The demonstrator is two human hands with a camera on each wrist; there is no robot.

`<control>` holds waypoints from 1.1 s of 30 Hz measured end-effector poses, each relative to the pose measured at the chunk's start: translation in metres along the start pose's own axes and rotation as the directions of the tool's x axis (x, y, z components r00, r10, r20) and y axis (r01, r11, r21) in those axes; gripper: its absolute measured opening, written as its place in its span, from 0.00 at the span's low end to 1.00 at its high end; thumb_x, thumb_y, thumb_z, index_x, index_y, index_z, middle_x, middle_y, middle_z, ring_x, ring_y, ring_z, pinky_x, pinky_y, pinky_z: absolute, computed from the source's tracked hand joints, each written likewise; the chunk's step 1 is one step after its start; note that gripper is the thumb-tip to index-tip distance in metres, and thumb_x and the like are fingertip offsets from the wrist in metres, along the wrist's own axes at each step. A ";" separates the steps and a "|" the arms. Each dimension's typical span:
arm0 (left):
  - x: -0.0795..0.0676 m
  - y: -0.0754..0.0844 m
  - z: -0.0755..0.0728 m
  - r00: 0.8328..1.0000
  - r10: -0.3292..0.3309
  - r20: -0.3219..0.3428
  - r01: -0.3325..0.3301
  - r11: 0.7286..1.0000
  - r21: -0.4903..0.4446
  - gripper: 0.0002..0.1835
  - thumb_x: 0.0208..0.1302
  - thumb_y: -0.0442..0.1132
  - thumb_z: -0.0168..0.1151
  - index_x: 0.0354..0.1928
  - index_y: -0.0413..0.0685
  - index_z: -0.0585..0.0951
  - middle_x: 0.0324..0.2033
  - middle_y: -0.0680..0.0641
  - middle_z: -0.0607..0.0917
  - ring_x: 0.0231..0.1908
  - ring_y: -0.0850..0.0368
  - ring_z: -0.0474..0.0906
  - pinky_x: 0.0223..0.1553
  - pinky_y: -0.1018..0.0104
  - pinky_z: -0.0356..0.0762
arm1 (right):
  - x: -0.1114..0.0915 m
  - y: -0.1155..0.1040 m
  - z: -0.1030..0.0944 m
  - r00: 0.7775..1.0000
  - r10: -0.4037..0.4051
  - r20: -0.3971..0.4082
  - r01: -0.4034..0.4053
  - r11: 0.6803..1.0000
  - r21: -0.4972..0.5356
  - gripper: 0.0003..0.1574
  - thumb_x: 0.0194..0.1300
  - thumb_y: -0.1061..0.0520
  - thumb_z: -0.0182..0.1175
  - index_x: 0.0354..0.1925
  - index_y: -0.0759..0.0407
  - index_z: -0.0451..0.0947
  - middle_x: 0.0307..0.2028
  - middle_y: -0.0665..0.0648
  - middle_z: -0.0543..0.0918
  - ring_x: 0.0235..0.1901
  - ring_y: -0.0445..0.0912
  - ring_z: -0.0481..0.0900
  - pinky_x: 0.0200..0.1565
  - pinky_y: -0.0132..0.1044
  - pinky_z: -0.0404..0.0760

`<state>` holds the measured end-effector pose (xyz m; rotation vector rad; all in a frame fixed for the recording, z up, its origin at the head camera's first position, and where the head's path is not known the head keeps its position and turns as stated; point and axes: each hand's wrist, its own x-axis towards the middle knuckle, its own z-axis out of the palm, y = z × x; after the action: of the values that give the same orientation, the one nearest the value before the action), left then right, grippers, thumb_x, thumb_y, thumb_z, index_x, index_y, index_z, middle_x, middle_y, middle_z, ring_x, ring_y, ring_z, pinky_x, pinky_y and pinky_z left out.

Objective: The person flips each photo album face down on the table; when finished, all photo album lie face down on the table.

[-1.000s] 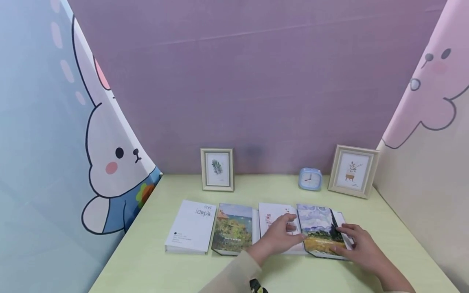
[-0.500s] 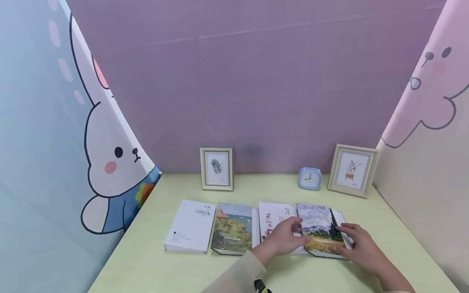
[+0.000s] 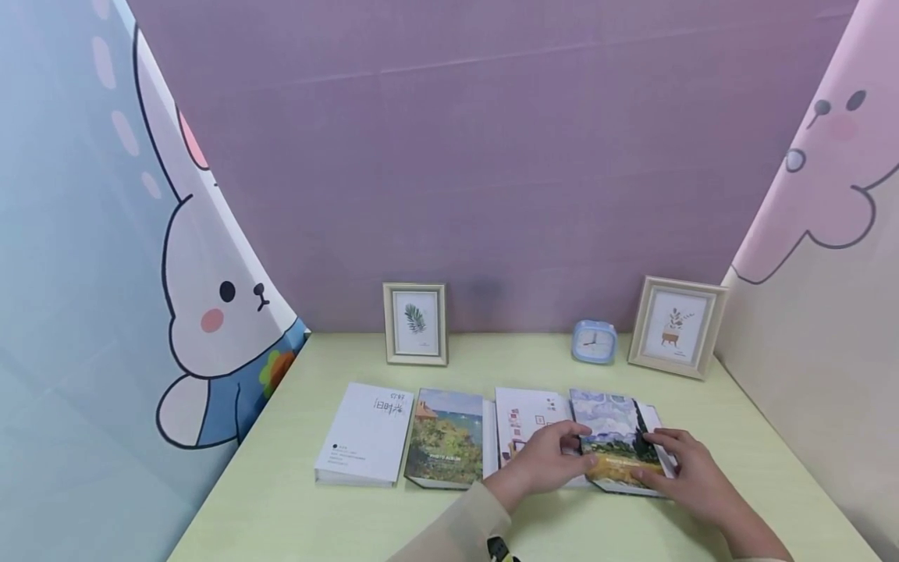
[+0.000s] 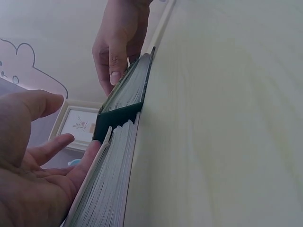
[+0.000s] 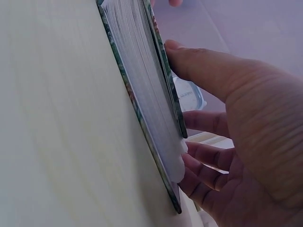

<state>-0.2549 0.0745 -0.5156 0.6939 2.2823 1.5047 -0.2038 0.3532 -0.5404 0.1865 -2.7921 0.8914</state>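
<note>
A photo album with a painted landscape cover (image 3: 611,445) lies flat at the right end of a row of albums. My right hand (image 3: 691,472) is at its right side, the thumb resting on the cover and the fingers touching the page edges, as the right wrist view shows. My left hand (image 3: 544,460) is at the album's left edge, over the white album with small red prints (image 3: 520,417), which it partly hides. In the left wrist view, the left fingers (image 4: 83,165) are extended near the dark green spine (image 4: 116,120), with the thumb raised apart.
Further left lie a coastal-scene photo album (image 3: 449,437) and a white album with dark lettering (image 3: 365,433). Behind stand a leaf picture frame (image 3: 416,324), a blue alarm clock (image 3: 594,342) and a plant picture frame (image 3: 677,328). The table (image 3: 267,499) meets fabric walls on three sides.
My left hand has shifted a little to the right, up to the landscape album's left edge. The right hand has stayed almost still, and the albums look nearly unmoved.
</note>
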 end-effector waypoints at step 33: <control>-0.004 0.007 0.006 0.971 0.219 -0.091 -0.234 0.946 -0.223 0.24 0.72 0.37 0.66 0.68 0.54 0.76 0.78 0.54 0.65 0.66 0.41 0.75 0.57 0.72 0.80 | -0.002 -0.015 0.004 0.993 0.110 0.036 -0.115 0.965 0.234 0.37 0.70 0.46 0.70 0.68 0.63 0.74 0.63 0.71 0.74 0.53 0.64 0.82 0.43 0.40 0.86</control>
<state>-0.2471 0.0790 -0.5114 0.8736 2.0802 1.8889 -0.2001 0.3385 -0.5355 0.0735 -2.7331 1.2570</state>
